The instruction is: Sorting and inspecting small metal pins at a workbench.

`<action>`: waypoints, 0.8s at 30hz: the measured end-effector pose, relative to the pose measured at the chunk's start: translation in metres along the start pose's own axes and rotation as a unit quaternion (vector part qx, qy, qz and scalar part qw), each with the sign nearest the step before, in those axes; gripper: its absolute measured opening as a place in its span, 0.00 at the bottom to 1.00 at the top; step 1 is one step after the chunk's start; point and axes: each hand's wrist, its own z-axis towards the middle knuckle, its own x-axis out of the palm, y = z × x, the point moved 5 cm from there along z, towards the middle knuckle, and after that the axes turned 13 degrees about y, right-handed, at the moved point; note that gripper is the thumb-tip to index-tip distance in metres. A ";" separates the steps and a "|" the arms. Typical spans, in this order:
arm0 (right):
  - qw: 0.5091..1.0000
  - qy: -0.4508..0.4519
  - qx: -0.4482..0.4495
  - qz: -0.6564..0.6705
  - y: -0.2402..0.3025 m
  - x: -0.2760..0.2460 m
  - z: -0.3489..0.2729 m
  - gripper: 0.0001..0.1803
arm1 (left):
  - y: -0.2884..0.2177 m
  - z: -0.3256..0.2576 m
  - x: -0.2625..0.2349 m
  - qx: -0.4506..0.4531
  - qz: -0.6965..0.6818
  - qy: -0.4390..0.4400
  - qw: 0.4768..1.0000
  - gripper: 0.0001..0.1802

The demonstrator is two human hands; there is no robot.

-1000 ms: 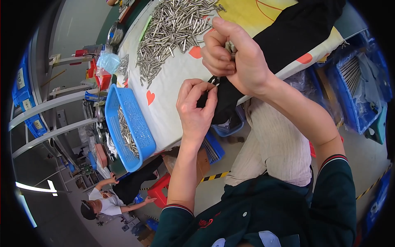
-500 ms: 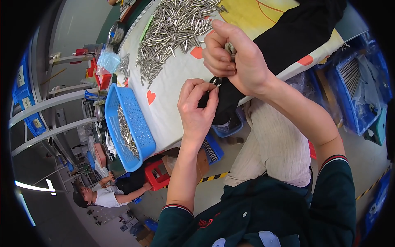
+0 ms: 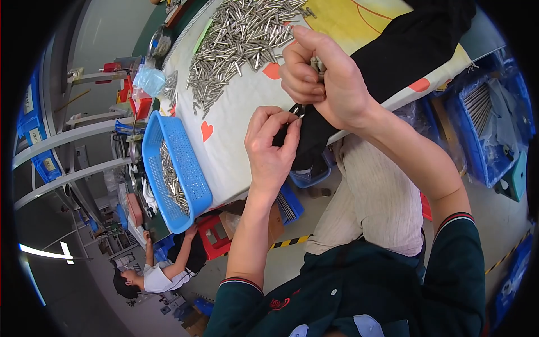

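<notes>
Head view shows the left hand raised at the near edge of the counter, which is covered by a white cloth with red heart shapes. Its fingers are pinched together on a small dark metal piece, only the tip of which shows above them. The right hand sits just above and beside the left, touching it at the fingertips; its fingers are curled shut around a bundle of short silver metal pins, whose ends peek out at the top of the fist. The small dark piece lies between the two hands, directly under the right fingers.

Beneath both hands a black fabric sheet drapes over the counter edge. Beyond the right fingers, farther up the counter, lies a large loose heap of silver metal pins. To the left of the left fingers, well apart, a blue perforated plastic basket rests on the counter edge, with more pins inside. Below it, another person in a white shirt crouches on the floor.
</notes>
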 end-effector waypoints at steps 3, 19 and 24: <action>1.000 0.007 0.003 -0.003 0.000 0.002 0.000 0.27 | 0.000 0.000 0.000 -0.001 -0.003 0.002 1.000 0.06; 0.989 0.050 -0.003 -0.138 -0.011 0.021 -0.003 0.18 | -0.004 0.002 -0.001 -0.007 -0.042 0.016 0.999 0.05; 0.936 0.021 -0.193 -0.294 0.058 0.023 0.013 0.21 | 0.003 0.000 -0.001 -0.010 -0.036 0.012 0.999 0.04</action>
